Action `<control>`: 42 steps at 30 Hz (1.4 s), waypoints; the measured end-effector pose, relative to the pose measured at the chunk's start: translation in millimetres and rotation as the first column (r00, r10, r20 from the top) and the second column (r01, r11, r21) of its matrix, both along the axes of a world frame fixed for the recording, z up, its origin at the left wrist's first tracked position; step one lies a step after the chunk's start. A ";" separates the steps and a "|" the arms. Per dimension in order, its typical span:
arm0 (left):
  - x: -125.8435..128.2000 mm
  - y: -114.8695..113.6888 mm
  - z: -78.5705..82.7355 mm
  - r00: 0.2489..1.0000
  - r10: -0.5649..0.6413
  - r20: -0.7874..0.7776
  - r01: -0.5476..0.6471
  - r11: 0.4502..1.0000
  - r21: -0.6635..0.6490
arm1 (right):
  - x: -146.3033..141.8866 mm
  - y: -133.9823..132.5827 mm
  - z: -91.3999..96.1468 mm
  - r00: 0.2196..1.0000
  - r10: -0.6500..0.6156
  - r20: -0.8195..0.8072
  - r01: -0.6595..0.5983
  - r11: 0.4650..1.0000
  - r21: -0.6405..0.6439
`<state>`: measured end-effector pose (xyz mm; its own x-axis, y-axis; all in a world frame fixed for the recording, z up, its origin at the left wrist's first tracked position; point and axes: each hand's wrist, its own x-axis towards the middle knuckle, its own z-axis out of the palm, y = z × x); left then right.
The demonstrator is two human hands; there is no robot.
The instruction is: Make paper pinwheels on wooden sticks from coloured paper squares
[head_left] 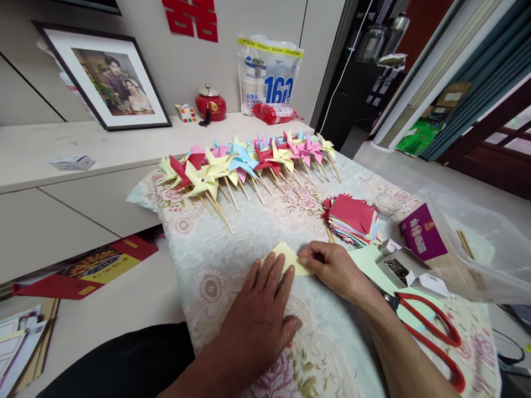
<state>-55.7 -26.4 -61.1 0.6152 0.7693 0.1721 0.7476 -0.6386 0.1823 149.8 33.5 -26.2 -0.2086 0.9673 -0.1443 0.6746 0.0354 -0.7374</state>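
Note:
A small folded yellow paper sheet (287,255) lies on the floral tablecloth (207,260) in front of me. My left hand (259,312) lies flat on the cloth, fingers stretched out, fingertips resting on the sheet's left part. My right hand (334,268) has its fingers curled and pinches the sheet's right edge. Just beyond my right hand sits a stack of coloured paper squares (352,218), red on top.
A row of several finished paper pinwheels on sticks (249,163) lies across the far part of the cloth. Red-handled scissors (431,331), a purple box (422,237), a small open box (400,271), a clear plastic tub (485,249) and a small jar (387,204) crowd the right side.

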 end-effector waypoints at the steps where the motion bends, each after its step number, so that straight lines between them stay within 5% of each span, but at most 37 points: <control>1: -0.2 -0.3 -0.3 1.000 0.002 0.003 -0.002 1.000 -0.002 | -0.1 0.2 -0.3 1.000 -0.001 -0.002 0.001 1.000 -0.002; 15: 3.5 -0.5 0.1 1.000 -0.011 -0.001 0.011 0.999 0.042 | -17.2 -4.9 3.4 0.940 -0.086 0.331 0.056 0.994 0.099; 24: 10.9 -9.7 -9.0 1.000 0.002 -0.013 0.000 0.992 0.127 | -18.7 -5.6 3.9 0.932 -0.067 0.355 0.025 0.992 0.122; 42: 11.9 -10.1 -8.7 0.999 0.036 -0.028 -0.034 0.996 0.080 | -20.9 -6.3 6.4 0.892 -0.070 0.447 0.021 0.993 0.113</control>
<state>-43.8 -36.5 -69.8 0.5940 0.7750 0.2157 0.7739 -0.6237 0.1099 129.0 27.3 -19.8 -0.1005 0.9886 -0.1117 0.9356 0.0557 -0.3487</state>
